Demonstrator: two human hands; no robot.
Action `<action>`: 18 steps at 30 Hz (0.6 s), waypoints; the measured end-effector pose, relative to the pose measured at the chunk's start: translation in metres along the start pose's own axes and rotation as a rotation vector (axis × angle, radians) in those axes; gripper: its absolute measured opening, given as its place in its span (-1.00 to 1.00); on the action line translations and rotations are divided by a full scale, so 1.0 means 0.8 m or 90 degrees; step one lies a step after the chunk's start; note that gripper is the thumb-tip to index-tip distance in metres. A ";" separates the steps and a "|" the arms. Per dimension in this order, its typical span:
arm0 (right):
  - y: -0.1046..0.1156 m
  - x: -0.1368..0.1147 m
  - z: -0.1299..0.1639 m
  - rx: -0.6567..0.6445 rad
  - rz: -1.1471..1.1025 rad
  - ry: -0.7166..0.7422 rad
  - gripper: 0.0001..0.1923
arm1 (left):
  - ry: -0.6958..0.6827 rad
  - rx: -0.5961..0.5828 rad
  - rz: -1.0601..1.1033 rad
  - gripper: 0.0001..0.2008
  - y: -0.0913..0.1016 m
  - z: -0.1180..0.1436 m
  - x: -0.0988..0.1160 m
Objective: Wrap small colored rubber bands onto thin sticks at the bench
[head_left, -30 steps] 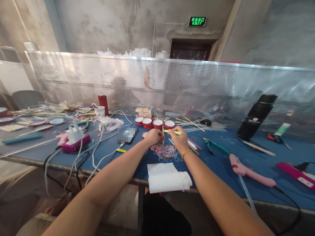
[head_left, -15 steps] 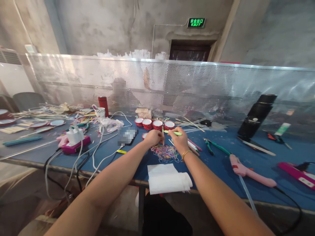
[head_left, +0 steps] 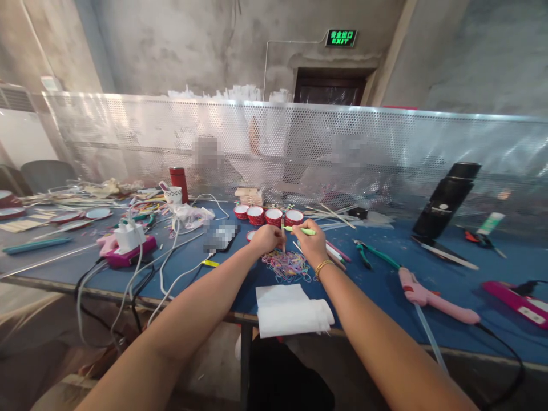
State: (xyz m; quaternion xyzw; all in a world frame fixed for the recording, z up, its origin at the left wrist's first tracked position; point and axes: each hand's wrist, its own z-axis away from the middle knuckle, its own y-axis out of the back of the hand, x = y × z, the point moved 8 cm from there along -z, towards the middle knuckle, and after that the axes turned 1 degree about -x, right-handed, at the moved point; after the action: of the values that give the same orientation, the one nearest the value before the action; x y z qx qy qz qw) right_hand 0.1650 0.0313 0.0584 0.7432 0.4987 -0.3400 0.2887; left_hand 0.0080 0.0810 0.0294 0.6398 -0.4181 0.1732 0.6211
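My left hand (head_left: 266, 239) is closed on a thin flat wooden stick (head_left: 283, 237) that stands upright between the two hands. A light green marker pen (head_left: 303, 230) is gripped in my right hand (head_left: 312, 245), its tip at the stick. Below both hands lies a heap of colourful small rubber bands (head_left: 287, 265). Just behind the fingers stands a row of red round tubs with white tops (head_left: 274, 216). A folded white cloth (head_left: 294, 317) rests at the table's front edge, between my forearms.
Right of my hands lie green-handled pliers (head_left: 363, 254), a pink glue gun (head_left: 436, 299) and a black stand-like object (head_left: 447, 202). To the left are a phone (head_left: 221, 237), white cables (head_left: 173, 257), a magenta power strip (head_left: 131, 254) and a red flask (head_left: 178, 184). A perforated metal screen (head_left: 342, 154) borders the back.
Hardly anything differs. Both hands keep their hold on the stick and the marker pen, and the whole view has shifted very slightly.
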 end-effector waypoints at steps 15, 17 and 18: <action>0.000 0.000 0.000 -0.002 0.009 -0.005 -0.73 | 0.002 0.006 0.002 -0.89 0.003 0.004 0.003; 0.000 0.000 0.000 -0.004 0.006 -0.006 -0.72 | -0.006 0.002 -0.002 -0.88 0.002 0.002 0.002; 0.000 0.000 0.000 -0.007 0.005 -0.005 -0.72 | -0.008 0.000 -0.003 -0.88 0.001 0.001 0.002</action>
State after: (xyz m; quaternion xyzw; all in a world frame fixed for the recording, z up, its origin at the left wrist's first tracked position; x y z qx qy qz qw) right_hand 0.1649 0.0313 0.0582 0.7420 0.4965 -0.3394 0.2962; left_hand 0.0079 0.0796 0.0308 0.6422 -0.4201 0.1677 0.6188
